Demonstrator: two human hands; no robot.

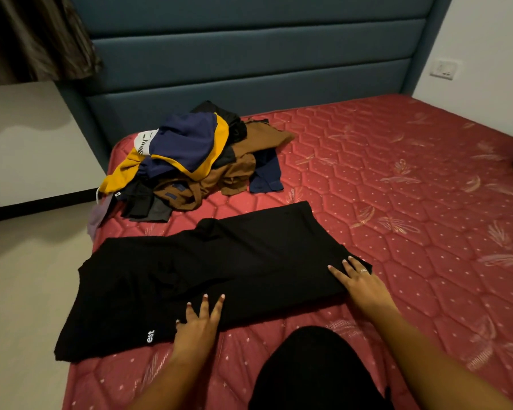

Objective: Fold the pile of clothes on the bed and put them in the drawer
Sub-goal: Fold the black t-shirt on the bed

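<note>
A black garment (219, 270) lies spread and partly folded across the near part of the red mattress (397, 208), its left end hanging over the bed's edge. My left hand (199, 321) presses flat on its near edge with fingers straight and spread. My right hand (359, 279) rests flat on its right end, fingers straight, a ring on one finger. Behind the garment sits a loose pile of clothes (190, 155) in navy, yellow, brown and black. No drawer is in view.
A blue padded headboard (249, 60) stands behind the pile. Pale floor (27, 276) runs along the bed's left side, with a dark curtain (33, 37) at top left. A wall socket (443, 69) is at the right. A dark-clothed knee (314, 371) rests on the mattress.
</note>
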